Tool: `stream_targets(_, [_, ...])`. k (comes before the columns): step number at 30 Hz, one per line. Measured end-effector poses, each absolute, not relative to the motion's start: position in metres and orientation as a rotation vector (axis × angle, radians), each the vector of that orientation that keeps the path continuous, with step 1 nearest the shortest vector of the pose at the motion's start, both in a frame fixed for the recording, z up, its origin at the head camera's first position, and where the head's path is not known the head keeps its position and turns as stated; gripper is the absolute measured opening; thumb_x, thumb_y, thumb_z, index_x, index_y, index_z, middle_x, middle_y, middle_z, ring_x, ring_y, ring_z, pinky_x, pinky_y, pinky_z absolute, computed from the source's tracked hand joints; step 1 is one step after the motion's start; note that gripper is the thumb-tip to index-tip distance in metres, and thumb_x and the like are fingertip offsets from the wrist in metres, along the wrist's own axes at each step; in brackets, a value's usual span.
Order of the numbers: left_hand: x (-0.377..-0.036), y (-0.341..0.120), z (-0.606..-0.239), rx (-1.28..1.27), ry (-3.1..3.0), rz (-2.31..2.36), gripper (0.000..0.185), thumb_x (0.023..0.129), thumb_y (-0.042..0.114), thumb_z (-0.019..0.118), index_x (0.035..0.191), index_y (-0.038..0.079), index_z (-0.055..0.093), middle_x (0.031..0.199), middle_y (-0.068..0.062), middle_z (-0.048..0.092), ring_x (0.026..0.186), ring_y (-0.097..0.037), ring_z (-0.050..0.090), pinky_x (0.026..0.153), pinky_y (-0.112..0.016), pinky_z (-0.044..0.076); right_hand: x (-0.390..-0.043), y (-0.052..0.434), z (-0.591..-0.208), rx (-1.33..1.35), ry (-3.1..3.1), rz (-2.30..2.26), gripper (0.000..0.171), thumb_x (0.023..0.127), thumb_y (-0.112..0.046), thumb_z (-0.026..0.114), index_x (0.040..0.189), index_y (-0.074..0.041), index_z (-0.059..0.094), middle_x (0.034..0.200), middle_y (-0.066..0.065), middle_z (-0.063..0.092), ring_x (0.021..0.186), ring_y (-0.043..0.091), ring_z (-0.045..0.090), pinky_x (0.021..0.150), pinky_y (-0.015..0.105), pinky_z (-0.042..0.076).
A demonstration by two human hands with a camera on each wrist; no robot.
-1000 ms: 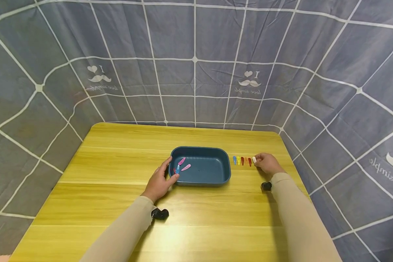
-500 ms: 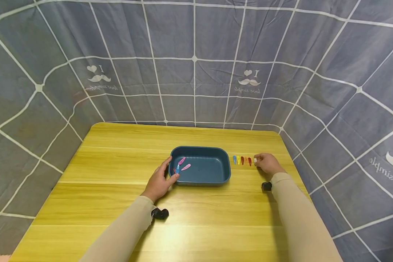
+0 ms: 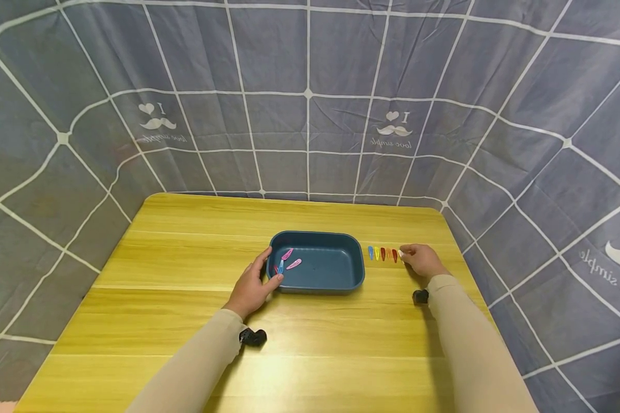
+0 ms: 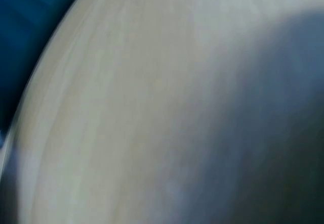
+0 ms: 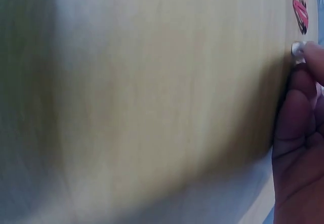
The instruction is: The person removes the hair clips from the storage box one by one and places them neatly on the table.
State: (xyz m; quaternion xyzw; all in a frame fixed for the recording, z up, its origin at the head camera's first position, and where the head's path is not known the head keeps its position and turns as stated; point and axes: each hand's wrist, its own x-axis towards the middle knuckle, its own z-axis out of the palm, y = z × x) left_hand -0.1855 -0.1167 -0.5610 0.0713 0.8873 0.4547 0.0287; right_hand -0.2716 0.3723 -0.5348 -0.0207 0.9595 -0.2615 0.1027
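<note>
A dark blue tray (image 3: 341, 269) sits mid-table and holds two pink clips (image 3: 291, 259), a blue clip (image 3: 281, 266) and a red one. My left hand (image 3: 260, 275) grips the tray's left end, fingers curled round the rim. To the tray's right lies a row of several small hair clips (image 3: 382, 253) in blue, yellow, red and orange. My right hand (image 3: 417, 259) pinches a white clip (image 3: 400, 253) at the right end of that row, low on the table. In the right wrist view the white clip (image 5: 297, 48) shows at my fingertip (image 5: 311, 57).
The yellow wooden table (image 3: 186, 310) is enclosed on three sides by a grey checked cloth (image 3: 310, 115). The table's right edge lies close beyond my right hand. The left wrist view is blurred, showing only tabletop and a corner of the tray (image 4: 20, 11).
My right hand has shifted slightly left and down with the white clip, closer to the end of the row. The left hand and the tray have not moved.
</note>
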Motion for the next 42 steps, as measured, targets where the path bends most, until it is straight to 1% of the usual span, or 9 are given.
stream_targets(4, [-0.1854, -0.1171, -0.5598, 0.215, 2.740, 1.401, 0.082, 0.100, 0.048, 0.069, 0.168, 0.031, 0.027, 0.170, -0.010, 0.038, 0.154, -0.040, 0.039, 0.122, -0.065, 0.037, -0.2728, 0.3737, -0.5364, -0.080, 2.822, -0.774, 0.038, 0.105, -0.016, 0.059, 0.139, 0.002, 0.067, 0.143, 0.024, 0.064, 0.135, 0.048, 0.057, 0.114, 0.060, 0.046])
stream_targets(7, [-0.1855, -0.1172, -0.5586, 0.205, 2.734, 1.413, 0.081, 0.100, 0.048, 0.070, 0.167, 0.033, 0.028, 0.170, -0.008, 0.038, 0.154, -0.039, 0.039, 0.122, -0.065, 0.036, -0.2726, 0.3729, -0.5347, -0.069, 2.812, -0.772, 0.040, 0.105, -0.017, 0.060, 0.140, 0.002, 0.066, 0.144, 0.025, 0.063, 0.137, 0.050, 0.055, 0.115, 0.061, 0.045])
stream_targets(14, [-0.1861, -0.1176, -0.5594, 0.211, 2.739, 1.410, 0.081, 0.100, 0.047, 0.070, 0.167, 0.032, 0.028, 0.171, -0.008, 0.037, 0.155, -0.039, 0.038, 0.122, -0.066, 0.036, -0.2689, 0.3700, -0.5319, -0.037, 2.824, -0.792, 0.039, 0.105, -0.018, 0.061, 0.137, 0.004, 0.067, 0.141, 0.026, 0.065, 0.132, 0.049, 0.058, 0.113, 0.060, 0.047])
stream_targets(27, [-0.1859, -0.1176, -0.5605, 0.215, 2.735, 1.402, 0.082, 0.100, 0.051, 0.069, 0.168, 0.033, 0.026, 0.170, -0.010, 0.038, 0.155, -0.041, 0.038, 0.122, -0.066, 0.036, -0.2668, 0.3680, -0.5318, 0.016, 2.791, -0.828, 0.042, 0.106, -0.020, 0.061, 0.140, 0.003, 0.065, 0.143, 0.026, 0.064, 0.134, 0.048, 0.057, 0.115, 0.059, 0.046])
stream_targets(36, [-0.1854, -0.1172, -0.5587, 0.203, 2.713, 1.408, 0.081, 0.100, 0.049, 0.069, 0.168, 0.032, 0.027, 0.171, -0.008, 0.036, 0.156, -0.039, 0.037, 0.123, -0.065, 0.035, -0.2674, 0.3709, -0.5357, 0.046, 2.771, -0.876, 0.042, 0.105, -0.021, 0.062, 0.140, 0.003, 0.065, 0.143, 0.026, 0.064, 0.133, 0.047, 0.058, 0.114, 0.058, 0.047])
stream_targets(42, [-0.1857, -0.1164, -0.5607, 0.206, 2.731, 1.410, 0.081, 0.100, 0.047, 0.070, 0.167, 0.031, 0.028, 0.170, -0.008, 0.038, 0.154, -0.040, 0.040, 0.122, -0.065, 0.037, -0.2662, 0.3727, -0.5356, 0.072, 2.747, -0.924, 0.042, 0.104, -0.021, 0.063, 0.139, 0.001, 0.066, 0.142, 0.026, 0.065, 0.131, 0.046, 0.059, 0.112, 0.057, 0.048])
